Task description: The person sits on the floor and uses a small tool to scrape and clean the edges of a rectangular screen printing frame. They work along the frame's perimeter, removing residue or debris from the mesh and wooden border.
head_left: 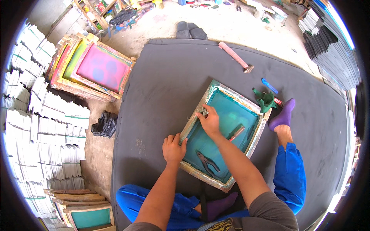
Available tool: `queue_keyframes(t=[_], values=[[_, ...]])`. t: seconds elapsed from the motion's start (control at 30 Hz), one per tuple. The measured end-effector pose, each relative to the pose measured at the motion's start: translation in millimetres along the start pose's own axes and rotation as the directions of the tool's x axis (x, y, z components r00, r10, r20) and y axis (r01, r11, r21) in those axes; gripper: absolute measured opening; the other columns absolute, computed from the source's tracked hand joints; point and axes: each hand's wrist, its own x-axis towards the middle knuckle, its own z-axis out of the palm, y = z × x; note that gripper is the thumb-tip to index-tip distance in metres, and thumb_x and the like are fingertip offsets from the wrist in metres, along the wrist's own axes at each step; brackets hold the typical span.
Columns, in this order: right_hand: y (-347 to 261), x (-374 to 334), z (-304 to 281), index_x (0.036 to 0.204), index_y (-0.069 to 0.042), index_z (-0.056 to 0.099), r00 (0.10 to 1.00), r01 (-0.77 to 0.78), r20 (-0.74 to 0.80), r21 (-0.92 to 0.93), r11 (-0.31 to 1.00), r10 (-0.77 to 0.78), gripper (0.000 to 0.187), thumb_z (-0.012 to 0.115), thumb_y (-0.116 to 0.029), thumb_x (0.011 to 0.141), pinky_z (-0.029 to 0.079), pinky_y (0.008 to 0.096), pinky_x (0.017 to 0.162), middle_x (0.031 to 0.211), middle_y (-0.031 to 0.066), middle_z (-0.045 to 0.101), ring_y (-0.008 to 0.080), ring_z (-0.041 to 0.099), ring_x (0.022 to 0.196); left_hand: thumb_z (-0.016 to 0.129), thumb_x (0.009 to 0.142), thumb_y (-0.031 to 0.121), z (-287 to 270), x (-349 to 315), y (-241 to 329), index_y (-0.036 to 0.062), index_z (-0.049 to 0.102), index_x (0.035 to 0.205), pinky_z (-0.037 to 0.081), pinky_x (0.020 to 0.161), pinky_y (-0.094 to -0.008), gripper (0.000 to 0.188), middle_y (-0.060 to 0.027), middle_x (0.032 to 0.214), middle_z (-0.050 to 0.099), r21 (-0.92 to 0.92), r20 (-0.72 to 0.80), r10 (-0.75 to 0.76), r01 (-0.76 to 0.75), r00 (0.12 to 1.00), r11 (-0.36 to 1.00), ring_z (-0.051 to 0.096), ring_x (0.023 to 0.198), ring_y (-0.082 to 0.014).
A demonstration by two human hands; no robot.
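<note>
A wooden screen-printing frame [208,181] with teal mesh lies slanted on a dark mat before me. My left hand [174,149] is closed over the frame's left edge, fingers curled and thumb toward the mesh side. At the upper part of that same edge, my right hand [209,120] pinches a small crumpled greyish scrap [204,111]; its exact kind is hard to make out. Inside the frame, on the mesh, lie dark-handled pliers [207,161] and a tool with a wooden handle [236,133], partly hidden by my right forearm.
A green cloth [265,101] touches the frame's upper right corner, near a blue-handled tool [269,86]. A hammer [237,57] lies farther off. Painted frames [102,69] are stacked at left, beside a black plastic bag [105,124] and white sheet stacks [46,131].
</note>
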Motion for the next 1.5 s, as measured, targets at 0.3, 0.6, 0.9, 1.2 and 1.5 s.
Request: queue_keyframes(t=[0.3, 0.6, 0.9, 1.2, 1.5], values=[[23, 18, 17, 0.095, -0.002, 0.07, 0.979, 0.164, -0.095, -0.141, 0.976, -0.178, 0.01, 0.075, -0.003, 0.086, 0.055, 0.0499, 0.075, 0.098, 0.0205, 0.071, 0.0415, 0.07, 0.087, 0.077, 0.091, 0.042, 1, 1, 1, 0.012, 0.075, 0.123, 0.051, 0.084, -0.0434, 0.044, -0.0054, 0.106, 0.066, 0.013, 0.008, 0.008, -0.008, 1.0, 1.0, 0.062, 0.1, -0.0282], [24, 98, -23, 0.101, 0.002, 0.068, 0.989, -0.132, -0.092, -0.151, 0.98, 0.119, 0.019, 0.073, -0.016, 0.097, 0.055, 0.0496, 0.085, 0.103, 0.0258, 0.072, 0.0447, 0.069, 0.092, 0.077, 0.091, 0.042, 2, -1, -2, 0.0116, 0.075, 0.122, 0.051, 0.083, -0.0434, 0.044, -0.0056, 0.105, 0.065, 0.001, -0.022, 0.02, -0.02, 1.0, 1.0, 0.062, 0.099, -0.0285], [31, 91, 1, 0.103, -0.01, 0.051, 0.928, -0.342, 0.081, 0.577, 0.742, 0.364, 0.01, 0.056, -0.016, 0.11, 0.053, 0.032, 0.053, 0.081, 0.0011, 0.053, 0.0116, 0.053, 0.061, 0.077, 0.091, 0.041, -2, 0, 0, 0.0116, 0.075, 0.122, 0.051, 0.084, -0.0433, 0.043, -0.0058, 0.106, 0.065, -0.001, 0.004, 0.008, -0.008, 1.0, 1.0, 0.062, 0.1, -0.0283], [31, 144, -17, 0.103, -0.005, 0.056, 0.933, -0.313, -0.042, 0.395, 0.864, 0.357, 0.012, 0.059, -0.015, 0.108, 0.053, 0.0343, 0.047, 0.076, 0.0037, 0.052, 0.0148, 0.056, 0.059, 0.077, 0.091, 0.041, 1, -1, -1, 0.0128, 0.075, 0.123, 0.051, 0.083, -0.0438, 0.043, -0.0053, 0.107, 0.065, 0.017, 0.02, 0.005, -0.006, 1.0, 1.0, 0.061, 0.1, -0.0282], [30, 198, -49, 0.1, -0.002, 0.062, 0.944, -0.247, -0.188, 0.143, 0.959, 0.271, 0.018, 0.066, -0.02, 0.1, 0.056, 0.0453, 0.063, 0.088, 0.0165, 0.069, 0.0287, 0.069, 0.072, 0.078, 0.089, 0.042, 2, -1, 3, 0.0128, 0.075, 0.121, 0.051, 0.081, -0.0441, 0.044, -0.005, 0.107, 0.065, 0.055, 0.017, 0.017, -0.018, 1.0, 0.998, 0.061, 0.099, -0.0286]])
